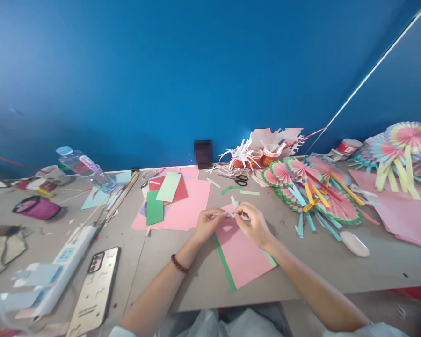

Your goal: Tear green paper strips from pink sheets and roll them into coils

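Note:
Both my hands meet over a pink sheet of paper (pixel 243 262) with a green strip along its left edge and a paler green strip at its right side. My left hand (pixel 207 223) pinches at the far edge of the sheet. Opposite it, my right hand (pixel 251 221) has its fingers closed on a narrow pale paper strip (pixel 233 201), whose end sticks up beyond the fingertips. Something small and whitish shows between the two sets of fingertips, partly hidden, seemingly the same strip.
Scissors (pixel 242 179) and cut green strips (pixel 250 192) lie beyond my hands. Pleated paper fans (pixel 331 201) and a white oval object (pixel 354 244) are right. Left are coloured papers (pixel 155 208), a phone (pixel 94 290), a power strip (pixel 68 262) and a tilted bottle (pixel 77 161).

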`<action>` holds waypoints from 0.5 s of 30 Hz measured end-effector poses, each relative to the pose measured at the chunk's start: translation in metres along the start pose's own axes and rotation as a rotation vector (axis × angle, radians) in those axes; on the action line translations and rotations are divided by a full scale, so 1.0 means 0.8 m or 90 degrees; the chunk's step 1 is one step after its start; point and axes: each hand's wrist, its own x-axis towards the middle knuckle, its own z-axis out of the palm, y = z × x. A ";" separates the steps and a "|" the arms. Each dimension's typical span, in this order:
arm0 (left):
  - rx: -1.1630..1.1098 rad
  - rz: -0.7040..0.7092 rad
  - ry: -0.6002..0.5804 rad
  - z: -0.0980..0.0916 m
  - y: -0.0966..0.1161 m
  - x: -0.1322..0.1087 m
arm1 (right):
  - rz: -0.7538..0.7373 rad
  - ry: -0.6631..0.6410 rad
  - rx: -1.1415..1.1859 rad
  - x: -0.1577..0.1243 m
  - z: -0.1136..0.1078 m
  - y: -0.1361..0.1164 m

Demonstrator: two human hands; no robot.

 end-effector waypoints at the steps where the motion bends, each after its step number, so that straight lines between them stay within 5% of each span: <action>1: 0.010 -0.001 0.001 -0.001 -0.001 0.000 | -0.003 -0.001 -0.005 0.000 0.001 0.000; 7: 0.146 0.024 0.056 -0.019 -0.010 0.032 | -0.011 0.013 -0.009 -0.002 0.001 -0.001; 10: 0.471 0.106 0.064 -0.036 -0.007 0.073 | -0.022 0.026 -0.015 -0.002 0.000 -0.001; 15: 0.954 0.296 -0.127 -0.081 0.012 0.156 | -0.053 0.036 -0.042 -0.005 0.001 -0.001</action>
